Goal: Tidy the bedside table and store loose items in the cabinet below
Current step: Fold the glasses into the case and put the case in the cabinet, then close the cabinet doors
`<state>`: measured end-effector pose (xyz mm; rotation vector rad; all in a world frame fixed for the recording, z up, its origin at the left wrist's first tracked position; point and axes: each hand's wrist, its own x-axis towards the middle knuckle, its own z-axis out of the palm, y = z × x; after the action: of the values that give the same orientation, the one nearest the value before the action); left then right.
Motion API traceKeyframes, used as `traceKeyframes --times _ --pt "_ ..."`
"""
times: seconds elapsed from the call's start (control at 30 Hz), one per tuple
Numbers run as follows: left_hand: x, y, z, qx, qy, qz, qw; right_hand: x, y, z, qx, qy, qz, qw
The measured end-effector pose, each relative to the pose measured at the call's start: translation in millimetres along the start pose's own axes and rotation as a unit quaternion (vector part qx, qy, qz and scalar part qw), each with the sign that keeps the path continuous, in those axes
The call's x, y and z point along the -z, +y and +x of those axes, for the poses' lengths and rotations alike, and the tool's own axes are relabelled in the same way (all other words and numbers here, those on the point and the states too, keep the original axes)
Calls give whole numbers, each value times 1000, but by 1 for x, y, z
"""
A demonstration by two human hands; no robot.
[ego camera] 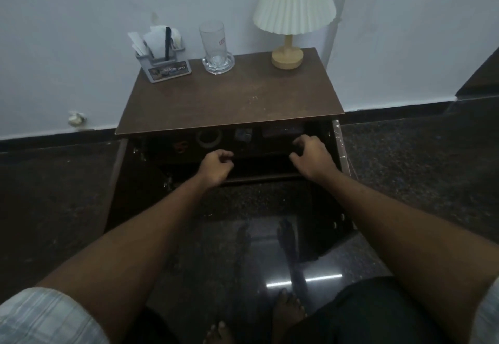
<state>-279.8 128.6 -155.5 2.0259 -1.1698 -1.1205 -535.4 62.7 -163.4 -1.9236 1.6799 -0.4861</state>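
Reaching into the open cabinet [318,154], I had both arms stretched out under the bench [229,100]. My left hand [216,167] hung at the front edge of the shelf [259,177], fingers curled in loosely and gripping nothing that I could make out. My right hand [313,156] was further right, near the cabinet's side wall, fingers bent downward into the dark; whether they pinched anything I could not tell.

Up on the bench stood the holder [167,67] stuffed with papers and a dark pen, the glass [214,46] just beside it, and the lamp [290,33] well apart at the back right. The front of the top lay bare. Inside, on the upper level, I could see a tape roll [209,138], something reddish to its left and small boxes to its right, all dim.

By my judgement the loose things were mostly stowed, with the doors left to shut. The risks: it was dark in there, so a blind sweep could knock the tape roll off its ledge. Swinging a door carelessly could jolt the bench and tip that tall glass. My bare toes [289,308] sat right below, too.
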Motion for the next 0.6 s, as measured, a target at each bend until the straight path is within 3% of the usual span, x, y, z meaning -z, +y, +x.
traceKeyframes --times 0.17,0.27,0.37,0.47,0.53,0.6 --pt "72 -16 -57 -29 58 131 989 36 -12 -49 55 -3 -148 987" --pt "105 -38 -88 -57 171 218 959 44 -14 -72 49 29 -182 982" --pt "125 -60 -117 -49 293 289 910 48 -11 -89 -16 82 -155 984" --pt "139 -86 -138 56 321 241 914 55 -11 -103 -123 54 -61 989" --pt "147 -100 -144 148 288 147 935 63 -11 -110 -192 -1 18 981" --pt "150 -114 -146 184 226 67 954 65 -6 -118 -232 -48 56 970"
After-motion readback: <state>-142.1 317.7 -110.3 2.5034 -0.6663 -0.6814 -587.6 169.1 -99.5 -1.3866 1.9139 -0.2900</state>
